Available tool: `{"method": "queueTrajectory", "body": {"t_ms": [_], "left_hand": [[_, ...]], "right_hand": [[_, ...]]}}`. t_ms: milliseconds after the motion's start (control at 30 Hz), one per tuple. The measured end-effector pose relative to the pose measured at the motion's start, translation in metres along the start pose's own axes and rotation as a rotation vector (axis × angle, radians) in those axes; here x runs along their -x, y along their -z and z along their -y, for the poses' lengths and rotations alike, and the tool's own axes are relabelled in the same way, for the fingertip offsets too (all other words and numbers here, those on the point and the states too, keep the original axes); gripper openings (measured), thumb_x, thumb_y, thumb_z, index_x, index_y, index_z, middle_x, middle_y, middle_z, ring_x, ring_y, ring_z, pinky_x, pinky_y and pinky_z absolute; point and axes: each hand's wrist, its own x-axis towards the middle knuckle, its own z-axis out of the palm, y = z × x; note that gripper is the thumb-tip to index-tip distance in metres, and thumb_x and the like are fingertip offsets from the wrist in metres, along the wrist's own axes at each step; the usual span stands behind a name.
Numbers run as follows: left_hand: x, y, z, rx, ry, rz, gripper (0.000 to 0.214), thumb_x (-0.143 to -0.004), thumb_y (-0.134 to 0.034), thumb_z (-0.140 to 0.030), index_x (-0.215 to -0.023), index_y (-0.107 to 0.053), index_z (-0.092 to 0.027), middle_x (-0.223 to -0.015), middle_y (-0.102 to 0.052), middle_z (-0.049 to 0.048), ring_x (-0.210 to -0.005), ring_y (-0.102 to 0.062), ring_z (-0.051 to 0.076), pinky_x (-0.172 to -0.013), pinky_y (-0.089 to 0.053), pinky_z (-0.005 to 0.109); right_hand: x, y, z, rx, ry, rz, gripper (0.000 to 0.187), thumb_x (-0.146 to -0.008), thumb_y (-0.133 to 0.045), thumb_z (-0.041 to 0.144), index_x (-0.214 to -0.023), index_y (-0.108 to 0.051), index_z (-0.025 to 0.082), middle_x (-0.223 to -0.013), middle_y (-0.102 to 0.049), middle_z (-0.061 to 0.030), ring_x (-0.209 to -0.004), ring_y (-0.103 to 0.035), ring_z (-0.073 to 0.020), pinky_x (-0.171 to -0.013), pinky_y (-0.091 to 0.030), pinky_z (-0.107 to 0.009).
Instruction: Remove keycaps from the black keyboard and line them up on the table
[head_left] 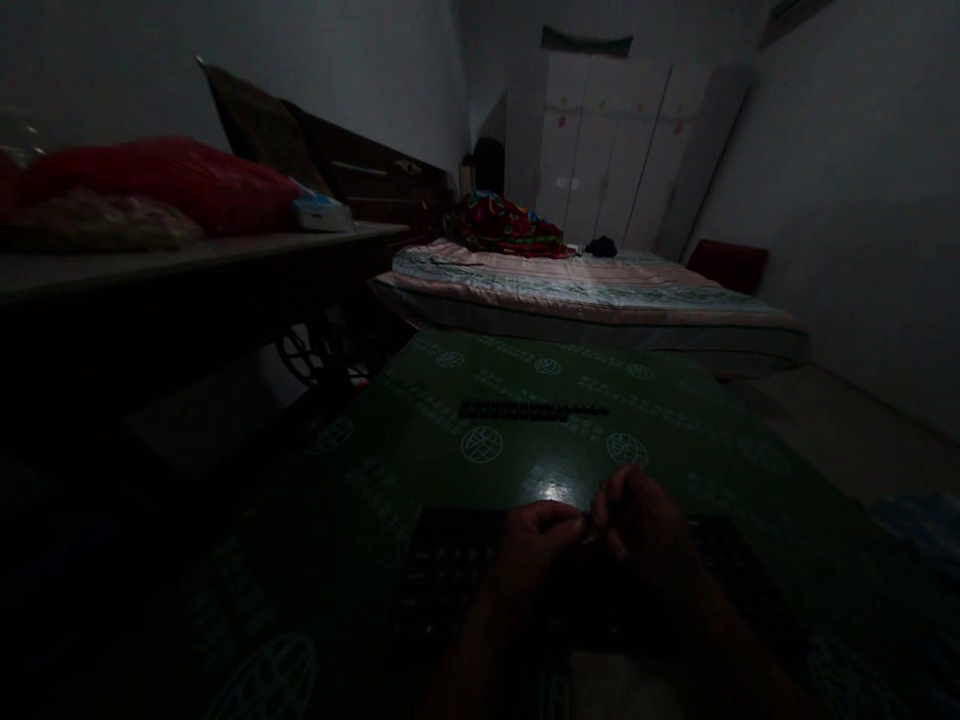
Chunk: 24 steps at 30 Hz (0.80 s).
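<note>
Both hands meet above a dark keyboard (442,570) on the green table. My left hand (536,540) has thumb and forefinger pinched together near a small thing (589,536) too dim to name. Close against it, my right hand (637,515) is curled with its fingertips pressed together; what it holds is hidden in the dark. The keyboard's middle is covered by my hands and forearms. Beyond them, dark keycaps (514,410) stand in rows on the table, tapering to a single line at the right. Something pale (619,685) lies at the near edge, hard to make out.
The table's green cover (405,440) carries globe prints. A bed (600,290) with bundled red patterned cloth (506,225) stands beyond it. At left, a shelf-like surface (262,245) holds a red bag (165,180). Wardrobes (600,150) line the back wall. The room is very dark.
</note>
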Motion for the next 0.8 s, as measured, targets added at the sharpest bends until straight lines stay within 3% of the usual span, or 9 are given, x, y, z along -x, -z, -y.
{"method": "queueTrajectory", "body": {"t_ms": [167, 300, 467, 633, 800], "left_hand": [[-0.003, 0.001, -0.002, 0.078, -0.043, -0.109, 0.017, -0.059, -0.07, -0.024, -0.07, -0.062, -0.013, -0.063, -0.064, 0.0, -0.055, -0.058, 0.012, -0.056, -0.044, 0.022], [-0.002, -0.001, -0.006, 0.246, -0.014, -0.14, 0.021, -0.057, -0.071, -0.021, -0.071, -0.056, -0.014, -0.064, -0.064, 0.0, -0.052, -0.059, 0.011, -0.053, -0.045, 0.021], [0.0, 0.0, -0.009, 0.323, 0.0, -0.099, 0.023, -0.055, -0.073, -0.022, -0.065, -0.055, -0.013, -0.062, -0.064, 0.0011, -0.053, -0.059, 0.011, -0.054, -0.045, 0.02], [0.0, 0.004, -0.008, 0.426, -0.059, -0.085, 0.021, -0.058, -0.073, -0.02, -0.066, -0.056, -0.013, -0.063, -0.063, -0.0003, -0.057, -0.06, 0.011, -0.059, -0.047, 0.022], [0.0, 0.009, -0.008, 0.504, -0.058, -0.073, 0.02, -0.058, -0.072, -0.02, -0.067, -0.056, -0.013, -0.06, -0.062, -0.0011, -0.055, -0.058, 0.01, -0.054, -0.044, 0.02]], "right_hand": [[0.007, -0.006, 0.017, 0.185, 0.037, -0.157, 0.04, -0.081, -0.039, 0.051, -0.063, -0.052, 0.018, -0.05, -0.059, -0.0017, -0.041, -0.05, -0.0119, -0.041, -0.037, -0.022], [0.014, -0.01, 0.042, 0.717, 0.09, -0.242, 0.045, -0.084, -0.036, 0.048, -0.062, -0.059, 0.016, -0.055, -0.059, -0.0036, -0.05, -0.051, -0.0125, -0.048, -0.038, -0.023], [0.011, -0.025, 0.061, 1.152, 0.1, -0.084, 0.038, -0.085, -0.036, 0.038, -0.066, -0.061, 0.016, -0.065, -0.059, -0.0014, -0.063, -0.053, -0.0123, -0.059, -0.039, -0.021], [-0.005, -0.04, 0.049, 1.258, 0.014, 0.101, 0.029, -0.082, -0.04, 0.031, -0.064, -0.057, 0.016, -0.054, -0.051, 0.0024, -0.051, -0.046, -0.0085, -0.048, -0.035, -0.018], [-0.014, -0.036, 0.032, 1.281, 0.003, 0.152, 0.02, -0.074, -0.054, 0.029, -0.085, -0.065, 0.017, -0.058, -0.056, 0.003, -0.051, -0.047, -0.0084, -0.046, -0.034, -0.017]]}}
